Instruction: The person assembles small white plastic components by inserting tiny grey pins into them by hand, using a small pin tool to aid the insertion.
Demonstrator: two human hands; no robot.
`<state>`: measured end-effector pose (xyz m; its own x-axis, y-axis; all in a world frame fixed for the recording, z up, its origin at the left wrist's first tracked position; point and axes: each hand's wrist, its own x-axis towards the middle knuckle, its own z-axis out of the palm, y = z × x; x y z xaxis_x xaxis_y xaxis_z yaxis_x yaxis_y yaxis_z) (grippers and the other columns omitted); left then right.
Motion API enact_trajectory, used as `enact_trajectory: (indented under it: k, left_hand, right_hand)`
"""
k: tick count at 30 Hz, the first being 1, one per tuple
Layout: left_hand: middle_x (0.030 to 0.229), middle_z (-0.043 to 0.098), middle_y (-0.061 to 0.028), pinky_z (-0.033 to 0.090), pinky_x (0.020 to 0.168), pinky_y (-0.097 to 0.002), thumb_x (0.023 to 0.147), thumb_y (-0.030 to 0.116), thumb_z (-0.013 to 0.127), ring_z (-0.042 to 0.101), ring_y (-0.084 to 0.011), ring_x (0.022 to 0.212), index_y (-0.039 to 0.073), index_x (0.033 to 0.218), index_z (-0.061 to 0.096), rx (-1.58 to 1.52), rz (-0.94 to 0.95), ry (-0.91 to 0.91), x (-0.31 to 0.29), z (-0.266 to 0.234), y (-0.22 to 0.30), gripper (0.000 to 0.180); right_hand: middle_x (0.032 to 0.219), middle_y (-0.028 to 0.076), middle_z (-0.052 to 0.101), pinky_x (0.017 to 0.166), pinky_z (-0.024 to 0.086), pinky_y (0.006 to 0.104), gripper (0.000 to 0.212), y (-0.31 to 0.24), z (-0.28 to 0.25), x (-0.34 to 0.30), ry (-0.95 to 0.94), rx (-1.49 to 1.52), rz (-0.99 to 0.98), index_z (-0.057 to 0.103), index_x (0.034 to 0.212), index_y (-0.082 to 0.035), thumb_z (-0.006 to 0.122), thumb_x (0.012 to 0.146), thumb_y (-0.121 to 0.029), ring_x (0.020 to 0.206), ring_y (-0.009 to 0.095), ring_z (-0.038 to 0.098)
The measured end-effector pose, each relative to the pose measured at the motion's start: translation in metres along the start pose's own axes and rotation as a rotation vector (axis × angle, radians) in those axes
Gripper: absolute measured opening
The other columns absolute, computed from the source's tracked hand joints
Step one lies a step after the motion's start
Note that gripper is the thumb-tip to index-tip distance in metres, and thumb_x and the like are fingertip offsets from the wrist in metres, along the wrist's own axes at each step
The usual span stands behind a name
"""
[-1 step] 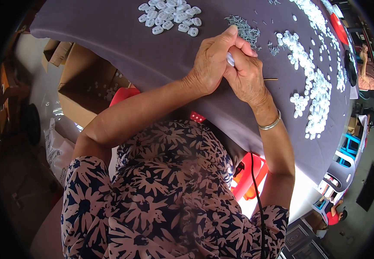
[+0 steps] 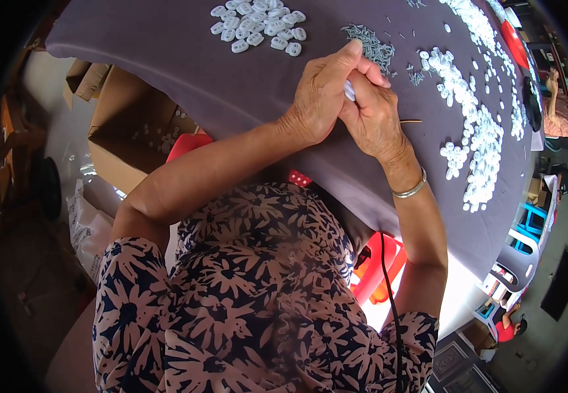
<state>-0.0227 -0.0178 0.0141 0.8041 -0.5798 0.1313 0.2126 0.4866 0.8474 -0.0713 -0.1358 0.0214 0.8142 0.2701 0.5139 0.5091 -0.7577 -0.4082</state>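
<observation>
Above the near edge of the cloth-covered table, my left hand (image 2: 320,93) and my right hand (image 2: 377,116) are pressed together, fingers wrapped over each other. A small white plastic piece (image 2: 349,91) shows between them, gripped by both; most of it is hidden by the fingers. Just beyond my fingertips lies a heap of small grey screws (image 2: 374,50). To the far left is a group of white oval plastic pieces (image 2: 257,23), each with dark holes or marks. Many small round white parts (image 2: 484,157) are spread on the right of the table.
The table wears a grey-purple cloth (image 2: 166,49). A thin tan stick (image 2: 411,120) lies beside my right wrist. An open cardboard box (image 2: 117,134) with some white pieces stands left below the table. A black cable (image 2: 390,288) hangs near my right arm. Other people are at far right.
</observation>
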Motion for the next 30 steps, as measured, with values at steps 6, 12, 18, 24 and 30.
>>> enact_trajectory:
  k: [6, 12, 18, 24, 30]
  left_hand:
    - [0.09, 0.062, -0.0137, 0.045, 0.087, -0.0318, 0.099, 0.033, 0.038, 0.058, -0.0191, 0.087, -0.003, 0.088, 0.06, -0.061, 0.03, 0.044, -0.001, 0.0, 0.0, 0.044]
    - [0.088, 0.06, -0.0069, 0.045, 0.079, -0.0276, 0.097, 0.029, 0.044, 0.055, -0.0134, 0.081, 0.001, 0.094, 0.06, 0.251, 0.208, 0.154, -0.003, -0.007, 0.005, 0.033]
    - [0.077, 0.056, -0.0026, 0.045, 0.067, -0.0261, 0.087, 0.021, 0.06, 0.053, -0.012, 0.069, 0.001, 0.092, 0.059, 0.683, 0.154, 0.115, -0.001, -0.02, 0.014, 0.021]
    - [0.087, 0.064, -0.0059, 0.049, 0.073, -0.026, 0.085, 0.011, 0.062, 0.06, -0.0127, 0.079, 0.0, 0.098, 0.062, 0.641, 0.188, -0.008, 0.002, -0.028, 0.015, 0.017]
    - [0.087, 0.067, -0.0059, 0.051, 0.073, -0.0233, 0.082, 0.005, 0.065, 0.062, -0.0101, 0.079, 0.0, 0.101, 0.063, 0.506, 0.168, -0.002, 0.003, -0.033, 0.009, 0.02]
  right_hand:
    - [0.08, 0.022, 0.059, 0.062, 0.05, 0.0406, 0.034, -0.007, 0.002, 0.002, -0.023, -0.071, 0.039, 0.051, 0.11, 0.008, 0.061, 0.082, -0.009, 0.071, 0.039, 0.06]
    - [0.079, 0.016, 0.062, 0.056, 0.051, 0.039, 0.029, -0.006, -0.001, 0.005, -0.056, -0.298, 0.134, 0.054, 0.102, 0.003, 0.064, 0.077, -0.009, 0.067, 0.034, 0.062]
    - [0.077, 0.012, 0.063, 0.053, 0.051, 0.0378, 0.027, -0.007, -0.001, 0.005, -0.021, -0.431, 0.134, 0.056, 0.093, -0.002, 0.07, 0.072, -0.012, 0.062, 0.029, 0.063]
    - [0.074, 0.009, 0.063, 0.051, 0.05, 0.0365, 0.026, -0.005, -0.004, 0.006, -0.045, -0.474, 0.191, 0.055, 0.088, -0.004, 0.072, 0.07, -0.012, 0.062, 0.028, 0.063]
    - [0.066, 0.008, 0.061, 0.05, 0.049, 0.0366, 0.023, -0.003, -0.003, 0.005, -0.04, -0.49, 0.208, 0.051, 0.08, -0.006, 0.07, 0.07, -0.012, 0.059, 0.027, 0.062]
